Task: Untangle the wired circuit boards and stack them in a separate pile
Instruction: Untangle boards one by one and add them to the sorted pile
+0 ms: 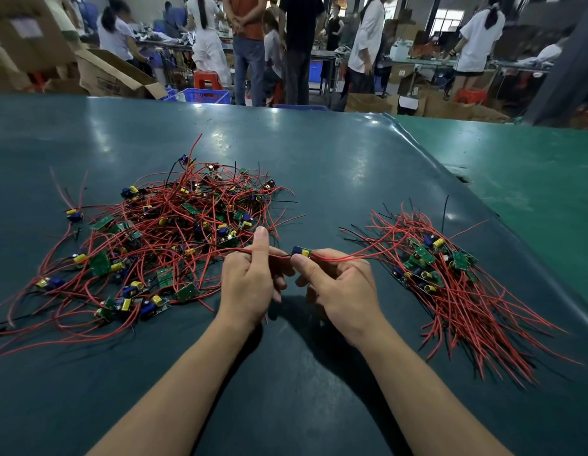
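A tangled heap of small green circuit boards with red and black wires (174,232) lies on the left of the table. A tidier pile of boards with wires trailing toward me (440,271) lies on the right. Between them, above the table, my left hand (249,284) grips red wires that run back into the heap, thumb up. My right hand (338,284) pinches one small board with blue and yellow parts (301,251); its red wires run rightward toward the sorted pile.
The dark teal table mat (319,166) ends in a raised edge at the right, with a lighter green surface (532,179) beyond. Several people, cardboard boxes and blue crates (207,95) stand behind the table's far edge.
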A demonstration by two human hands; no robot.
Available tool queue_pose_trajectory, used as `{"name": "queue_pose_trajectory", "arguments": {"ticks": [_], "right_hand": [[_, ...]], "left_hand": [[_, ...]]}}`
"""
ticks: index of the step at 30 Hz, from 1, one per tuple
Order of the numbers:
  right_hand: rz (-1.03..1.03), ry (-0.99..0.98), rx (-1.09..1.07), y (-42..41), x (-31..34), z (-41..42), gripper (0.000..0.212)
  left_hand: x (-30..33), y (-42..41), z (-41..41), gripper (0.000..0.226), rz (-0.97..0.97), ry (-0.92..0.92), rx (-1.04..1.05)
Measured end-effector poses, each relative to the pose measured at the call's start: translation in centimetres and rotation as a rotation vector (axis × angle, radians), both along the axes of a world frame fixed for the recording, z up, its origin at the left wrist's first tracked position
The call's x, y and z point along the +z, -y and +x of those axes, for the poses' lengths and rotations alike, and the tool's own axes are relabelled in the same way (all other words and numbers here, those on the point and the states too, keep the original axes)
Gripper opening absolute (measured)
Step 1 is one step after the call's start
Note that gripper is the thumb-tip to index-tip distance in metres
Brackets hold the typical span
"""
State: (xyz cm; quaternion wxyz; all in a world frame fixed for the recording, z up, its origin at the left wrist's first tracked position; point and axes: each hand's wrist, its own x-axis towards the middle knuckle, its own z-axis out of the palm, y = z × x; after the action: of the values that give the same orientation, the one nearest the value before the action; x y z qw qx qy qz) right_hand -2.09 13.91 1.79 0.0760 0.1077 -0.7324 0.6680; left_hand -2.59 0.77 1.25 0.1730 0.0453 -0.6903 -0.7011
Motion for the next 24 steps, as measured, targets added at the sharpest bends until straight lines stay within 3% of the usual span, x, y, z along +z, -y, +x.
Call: {"name": "queue_pose_trajectory", "arguments": {"ticks": [8,11,14,16,18,22,24], "right_hand": [[-0.195,0.094,-0.001,-0.2,0.3,0.3,0.016],[-0.381,0.137,-0.185,-0.5,0.9,-0.1,0.019],[-0.622,0.136,-0.471,-1.7,1.5,-0.6,0.026],[-0.803,0.18,-0.589,-2.7,1.6,-0.8,0.03],[-0.896,0.266,-0.626,-3.4,1.4,-0.9,0.032],[-0.825,0.306,-0.515,-2.9,1.0,-0.8,0.023],[-0.761,0.296,-0.46,-2.4,1.0,-0.8,0.025]], "left_hand": [[0.7,0.8,-0.6,0.066,0.278,-0.019,0.122],[0.8,1.8,-1.1,0.065,0.503,-0.009,0.212],[0.6,2.5,-1.1,0.068,0.506,-0.03,0.248],[0.6,2.3,-0.8,0.068,0.382,-0.045,0.242],[0.4,2.0,-0.6,0.063,0.139,-0.077,0.244],[-0.3,2.3,-0.1,0.034,-0.6,-0.239,0.364],[-0.3,3.0,0.1,0.014,-0.833,-0.28,0.456]]}}
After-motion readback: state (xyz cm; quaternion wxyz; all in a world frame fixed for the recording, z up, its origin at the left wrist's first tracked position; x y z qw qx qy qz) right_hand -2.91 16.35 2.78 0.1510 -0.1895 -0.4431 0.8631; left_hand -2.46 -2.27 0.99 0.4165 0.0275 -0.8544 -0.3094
